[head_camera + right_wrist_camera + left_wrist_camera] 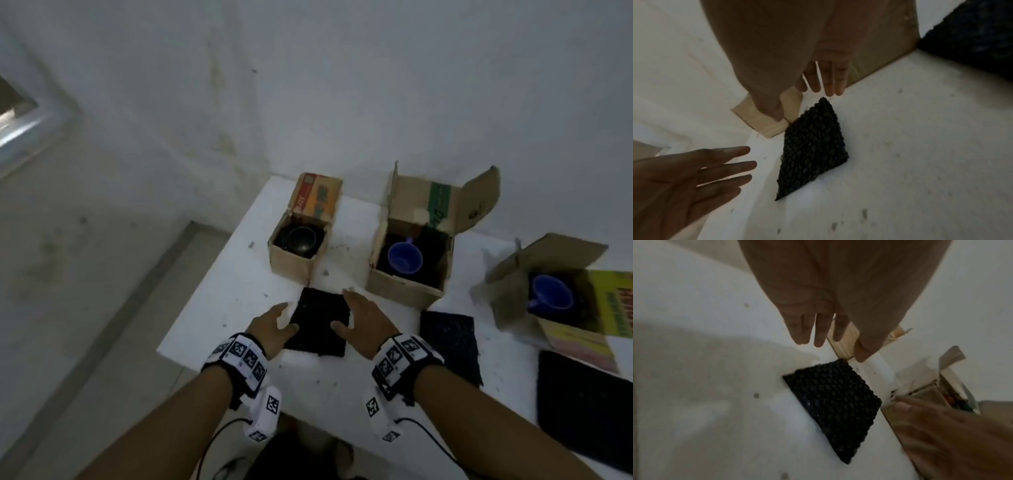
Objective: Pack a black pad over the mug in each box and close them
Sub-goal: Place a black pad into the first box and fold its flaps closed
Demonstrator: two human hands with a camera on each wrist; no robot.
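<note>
1. Lying flat on the white table (pixel 219 308), near its near-left edge, the pad (pixel 318 322) is seen just in front of the small box (pixel 298 246); its dimpled black surface (pixel 832 404) suggests a light, soft, bendable sheet, unlikely to be damaged by squeezing.
2. Its two long side edges are judged the best places to be gripped, so that it is kept from sagging.
3. The left hand (pixel 272 329) and right hand (pixel 363 318) are held on either side of it, fingers straight and slightly spread; nothing is held, and contact cannot be told.
4. A dark mug (pixel 301 238) is seen in the small box, whose flap stands up.
5. Two more open boxes with blue mugs, farther right, are seen with two more pads near them.
</note>
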